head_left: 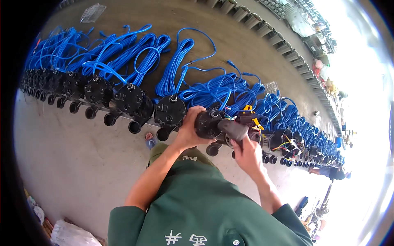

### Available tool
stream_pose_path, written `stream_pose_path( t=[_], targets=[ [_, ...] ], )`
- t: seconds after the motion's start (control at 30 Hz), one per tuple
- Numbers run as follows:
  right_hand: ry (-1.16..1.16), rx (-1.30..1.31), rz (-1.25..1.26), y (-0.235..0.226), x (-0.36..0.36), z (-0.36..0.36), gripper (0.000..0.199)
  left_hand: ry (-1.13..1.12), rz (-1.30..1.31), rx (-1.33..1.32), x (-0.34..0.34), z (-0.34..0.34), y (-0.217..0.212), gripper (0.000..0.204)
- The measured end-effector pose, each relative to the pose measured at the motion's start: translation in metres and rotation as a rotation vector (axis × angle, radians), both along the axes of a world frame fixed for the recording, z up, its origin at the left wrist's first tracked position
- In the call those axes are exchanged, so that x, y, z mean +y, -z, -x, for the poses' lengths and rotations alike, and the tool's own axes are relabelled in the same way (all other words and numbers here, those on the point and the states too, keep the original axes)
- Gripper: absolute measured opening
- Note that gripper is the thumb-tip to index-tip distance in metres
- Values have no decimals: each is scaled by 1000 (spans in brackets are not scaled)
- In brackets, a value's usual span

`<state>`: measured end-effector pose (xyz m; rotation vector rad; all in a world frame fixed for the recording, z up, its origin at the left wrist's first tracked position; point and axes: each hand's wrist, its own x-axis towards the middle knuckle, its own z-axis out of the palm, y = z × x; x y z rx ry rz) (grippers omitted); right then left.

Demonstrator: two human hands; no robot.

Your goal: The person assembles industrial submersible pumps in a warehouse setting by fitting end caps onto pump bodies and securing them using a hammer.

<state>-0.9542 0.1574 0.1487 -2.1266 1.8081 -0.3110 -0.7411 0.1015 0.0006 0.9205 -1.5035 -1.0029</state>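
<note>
My left hand (191, 130) is wrapped round the side of a round black pump cap (207, 124), steadying it at the table's front edge. A blue cable rises from that cap. In my right hand (249, 158) is a dark, blunt-headed tool (234, 129) that looks like a rubber mallet. Its head is at the cap's right side; whether they touch I cannot tell. Just left of my left hand stands another capped pump (170, 111). Beyond the tool, yellow-and-black parts (248, 109) lie among the cables. Further right an uncapped pump (282, 141) shows coloured wires.
A long row of black-capped pumps (98, 90) lines the table's near edge to the left. Coiled blue cables (174, 67) lie behind them on the brown table (242, 51). Metal cylinders (264, 29) stand along the far edge. A foot (150, 141) shows on the pale floor.
</note>
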Motion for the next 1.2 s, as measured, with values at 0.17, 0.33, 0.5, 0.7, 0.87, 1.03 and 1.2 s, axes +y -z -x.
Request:
stream_pose_path(
  t=[0.17,0.33,0.5,0.7,0.87,1.03,1.2],
  targets=[
    [-55,-389,129,-81,-13,-46,20,-20,-54,25,3,-4,6,101],
    [-156,-133,167,-4,-19,-57,21,-12,-12,-25,-2,-2,12,102],
    [-56,-250,-172,-49,-36,-51,28,-7,-95,-6,2,-1,11,104],
    [-64,-340,319,-55,-14,-20,26,-59,-79,39,10,3,12,108],
    [-21,-74,-9,-2,-14,-7,31,-36,-152,-24,13,4,16,106],
    [-130,-369,82,-80,-26,-50,26,-50,-166,3,17,-4,24,106],
    [-116,-70,6,8,-19,-42,30,80,-240,137,5,10,-2,103]
  ],
)
